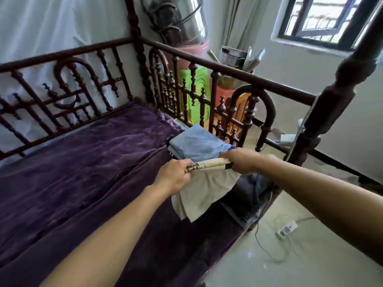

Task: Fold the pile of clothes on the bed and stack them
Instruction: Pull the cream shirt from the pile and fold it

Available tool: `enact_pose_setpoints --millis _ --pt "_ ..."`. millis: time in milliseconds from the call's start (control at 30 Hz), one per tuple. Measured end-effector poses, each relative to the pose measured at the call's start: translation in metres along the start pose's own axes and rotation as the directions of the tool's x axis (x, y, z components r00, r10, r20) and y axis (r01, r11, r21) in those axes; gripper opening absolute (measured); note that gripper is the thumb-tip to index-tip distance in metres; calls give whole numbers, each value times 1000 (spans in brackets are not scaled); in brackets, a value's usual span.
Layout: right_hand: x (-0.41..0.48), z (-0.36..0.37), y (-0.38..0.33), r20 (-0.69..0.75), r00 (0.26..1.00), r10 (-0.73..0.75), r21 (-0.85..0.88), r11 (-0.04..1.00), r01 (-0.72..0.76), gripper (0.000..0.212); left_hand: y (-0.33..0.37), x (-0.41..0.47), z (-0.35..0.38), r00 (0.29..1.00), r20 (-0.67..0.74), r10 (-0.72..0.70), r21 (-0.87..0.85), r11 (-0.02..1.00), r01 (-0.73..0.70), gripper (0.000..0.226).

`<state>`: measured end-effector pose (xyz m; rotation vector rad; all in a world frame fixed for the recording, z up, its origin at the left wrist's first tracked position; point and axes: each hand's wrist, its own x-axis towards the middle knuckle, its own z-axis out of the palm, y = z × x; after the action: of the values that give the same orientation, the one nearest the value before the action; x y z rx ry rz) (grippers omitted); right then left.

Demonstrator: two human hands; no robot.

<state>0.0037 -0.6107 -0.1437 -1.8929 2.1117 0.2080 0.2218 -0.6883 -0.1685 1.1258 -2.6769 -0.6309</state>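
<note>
I have my left hand (176, 175) and right hand (242, 160) each gripping an end of the cream shirt (204, 192), just near the blue folded stack (199, 146) on the bed's (83, 162) right side, and I think the dark clothes (253, 194) nearer me are not folded yet.

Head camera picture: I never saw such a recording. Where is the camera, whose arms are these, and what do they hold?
No machine here: a person wears one camera on the head, looking forward and down, so both arms are that person's own. The left hand and the right hand each grip one end of a pale beige garment, which hangs between them. Behind it, a stack of folded blue clothes lies on the purple blanket, beside the dark wooden bed rail.
</note>
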Motion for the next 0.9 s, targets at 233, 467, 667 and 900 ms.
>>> enact_pose_setpoints --millis 233,467,667,900 --pt "74 -55 99 -220 974 -51 -79 996 34 51 29 118 4 973 -187 132 -52 988 -144 33" --pt "109 72 204 89 994 58 -318 948 -26 59 60 147 151 979 186 79 -6 997 -79 44" --pt "82 173 241 307 941 143 -394 919 -11 72 91 108 250 811 582 -62 211 974 -77 56" --pt "92 151 233 221 970 -103 -399 898 186 37 119 85 243 822 522 -229 140 973 182 53"
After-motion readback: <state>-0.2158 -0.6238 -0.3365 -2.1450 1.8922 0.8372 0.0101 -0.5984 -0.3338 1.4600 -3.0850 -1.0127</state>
